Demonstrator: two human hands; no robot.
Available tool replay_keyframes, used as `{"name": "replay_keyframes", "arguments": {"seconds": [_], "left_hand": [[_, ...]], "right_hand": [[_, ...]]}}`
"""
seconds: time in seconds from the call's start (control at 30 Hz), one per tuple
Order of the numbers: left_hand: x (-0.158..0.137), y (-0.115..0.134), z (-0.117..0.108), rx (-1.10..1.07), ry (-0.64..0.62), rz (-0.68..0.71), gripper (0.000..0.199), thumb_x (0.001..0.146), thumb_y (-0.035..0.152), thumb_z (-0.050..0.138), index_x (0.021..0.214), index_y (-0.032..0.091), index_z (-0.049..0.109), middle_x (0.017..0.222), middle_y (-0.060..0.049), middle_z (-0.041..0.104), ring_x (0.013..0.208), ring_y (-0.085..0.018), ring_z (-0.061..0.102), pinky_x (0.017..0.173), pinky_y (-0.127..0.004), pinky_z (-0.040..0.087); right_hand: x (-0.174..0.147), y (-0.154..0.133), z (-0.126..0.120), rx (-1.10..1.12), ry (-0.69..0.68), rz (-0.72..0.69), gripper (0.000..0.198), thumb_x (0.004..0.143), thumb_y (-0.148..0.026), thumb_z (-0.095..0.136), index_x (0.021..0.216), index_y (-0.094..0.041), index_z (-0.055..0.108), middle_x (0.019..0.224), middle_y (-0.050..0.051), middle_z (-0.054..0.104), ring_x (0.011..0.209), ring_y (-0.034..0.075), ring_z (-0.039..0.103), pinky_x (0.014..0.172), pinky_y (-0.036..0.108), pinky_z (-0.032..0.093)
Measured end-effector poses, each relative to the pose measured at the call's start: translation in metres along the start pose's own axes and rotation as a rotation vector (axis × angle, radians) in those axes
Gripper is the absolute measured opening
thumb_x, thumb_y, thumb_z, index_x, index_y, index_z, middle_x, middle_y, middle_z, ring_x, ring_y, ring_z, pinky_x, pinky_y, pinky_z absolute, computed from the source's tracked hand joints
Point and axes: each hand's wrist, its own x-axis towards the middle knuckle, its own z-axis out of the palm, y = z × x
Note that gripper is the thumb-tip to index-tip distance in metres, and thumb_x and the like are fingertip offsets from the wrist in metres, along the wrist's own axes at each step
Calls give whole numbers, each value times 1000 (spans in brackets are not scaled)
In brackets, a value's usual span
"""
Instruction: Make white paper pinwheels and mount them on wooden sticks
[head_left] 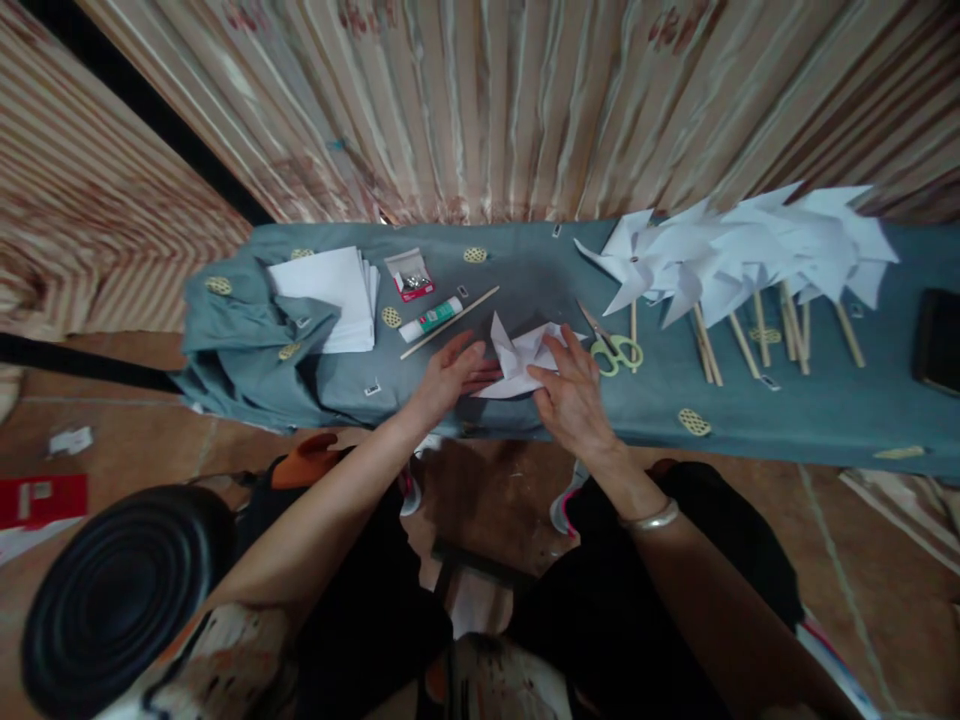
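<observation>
A white paper pinwheel (516,362) with folded blades lies between my hands near the table's front edge. My right hand (574,395) grips its right side, with thumb and fingers on the folds. On the other side, my left hand (450,372) is open, its fingers stretched out to the paper's left edge and their tips partly hidden. Just right of my right hand lie scissors (616,354) with light green handles. A glue stick (431,319) and a thin wooden stick (450,322) lie beyond my left hand.
A small red box of metal pins (410,275) stands behind the glue stick. White paper sheets (326,295) are stacked at the left. Several finished pinwheels (750,250) on sticks lie at the right, near a dark phone-like object (937,340). A black round stool (127,600) stands lower left.
</observation>
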Motion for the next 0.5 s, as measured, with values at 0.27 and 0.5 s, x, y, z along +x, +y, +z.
{"name": "replay_keyframes", "arguments": {"seconds": [0.27,0.5], "left_hand": [[-8,-4,9,-227,-91,-146,55,100,45,46,146,17,37,83,-6,74,73,-19,73,78,-32,55],[-6,-14,10,-301,-201,-150,69,89,62,57,143,22,40,101,-10,76,84,-21,74,89,-38,54]], "right_hand": [[2,2,-1,90,36,35,36,80,-10,50,99,-21,78,149,9,54,148,34,34,114,60,35],[2,2,1,171,84,33,35,82,-11,50,97,-23,79,144,6,58,147,32,36,113,61,37]]}}
